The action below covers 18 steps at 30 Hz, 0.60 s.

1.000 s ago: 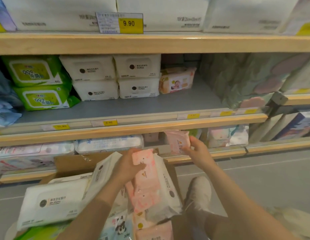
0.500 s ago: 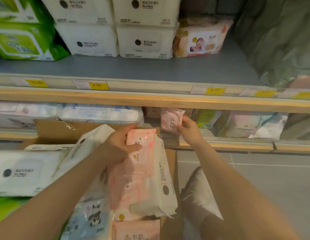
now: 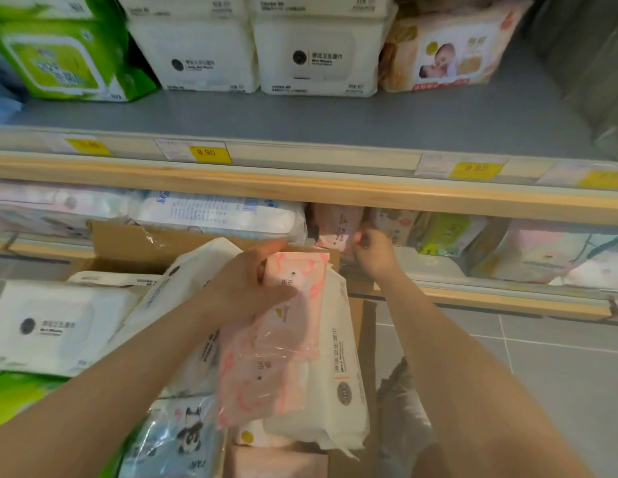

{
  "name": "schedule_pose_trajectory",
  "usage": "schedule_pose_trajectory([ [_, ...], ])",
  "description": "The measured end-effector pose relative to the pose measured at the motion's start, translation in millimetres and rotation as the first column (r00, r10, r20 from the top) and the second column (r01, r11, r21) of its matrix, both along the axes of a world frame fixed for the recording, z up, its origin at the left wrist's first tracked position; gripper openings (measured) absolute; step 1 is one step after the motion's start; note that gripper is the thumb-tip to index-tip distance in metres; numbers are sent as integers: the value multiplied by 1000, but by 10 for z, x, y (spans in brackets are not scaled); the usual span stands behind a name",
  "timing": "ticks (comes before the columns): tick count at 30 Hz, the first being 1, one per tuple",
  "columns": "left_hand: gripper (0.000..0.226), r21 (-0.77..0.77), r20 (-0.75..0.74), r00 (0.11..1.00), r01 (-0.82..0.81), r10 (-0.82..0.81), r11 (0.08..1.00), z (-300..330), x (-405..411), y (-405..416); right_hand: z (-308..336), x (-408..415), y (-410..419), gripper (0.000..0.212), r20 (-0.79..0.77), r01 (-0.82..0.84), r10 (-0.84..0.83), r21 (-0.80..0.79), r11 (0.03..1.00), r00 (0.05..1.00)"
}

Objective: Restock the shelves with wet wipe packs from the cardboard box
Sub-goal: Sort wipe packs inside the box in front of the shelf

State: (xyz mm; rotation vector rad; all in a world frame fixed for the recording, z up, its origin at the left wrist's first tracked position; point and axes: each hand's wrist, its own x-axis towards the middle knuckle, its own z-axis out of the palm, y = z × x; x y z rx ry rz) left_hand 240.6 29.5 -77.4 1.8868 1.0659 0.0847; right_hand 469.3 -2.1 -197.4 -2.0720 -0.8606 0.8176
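My right hand [image 3: 371, 251] pinches a small pink wipe pack [image 3: 337, 229] just inside the lower shelf [image 3: 473, 298], under the wooden shelf edge. My left hand [image 3: 247, 284] grips a bundle of pink packs in clear wrap [image 3: 283, 336] above the cardboard box [image 3: 128, 243]. Several white wipe packs [image 3: 52, 326] and a panda-printed pack [image 3: 183, 439] fill the box.
The upper shelf [image 3: 335, 115] carries white packs [image 3: 318, 56], green packs [image 3: 62, 60] and a baby-print pack [image 3: 449, 53], with bare grey surface in front. Blue-white packs [image 3: 214, 212] and pastel packs [image 3: 549, 253] lie on the lower shelf. Grey tiled floor [image 3: 542, 357] lies at right.
My right hand has carried the small pink pack forward under the shelf edge into the lower shelf. The view has moved closer and lower. My left hand still holds the pink bundle.
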Motion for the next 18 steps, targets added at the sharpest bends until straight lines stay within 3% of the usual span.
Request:
schedule_pose_trajectory([
  [4,66,7,-4,1000,-4,4,1000,-1,-40,-10,-87,6,-59,28,90,-128,129,-9,992,988],
  [10,71,-47,34,999,-34,36,998,-78,-56,11,-283,92,91,54,223,-269,306,-179,946,926],
  [14,76,-75,61,997,-40,45,996,-113,-62,22,-269,137,127,54,235,-284,327,-199,938,915],
  [18,74,-112,105,990,-82,93,990,-154,-67,32,-44,97,0,44,216,-254,266,-84,964,939],
])
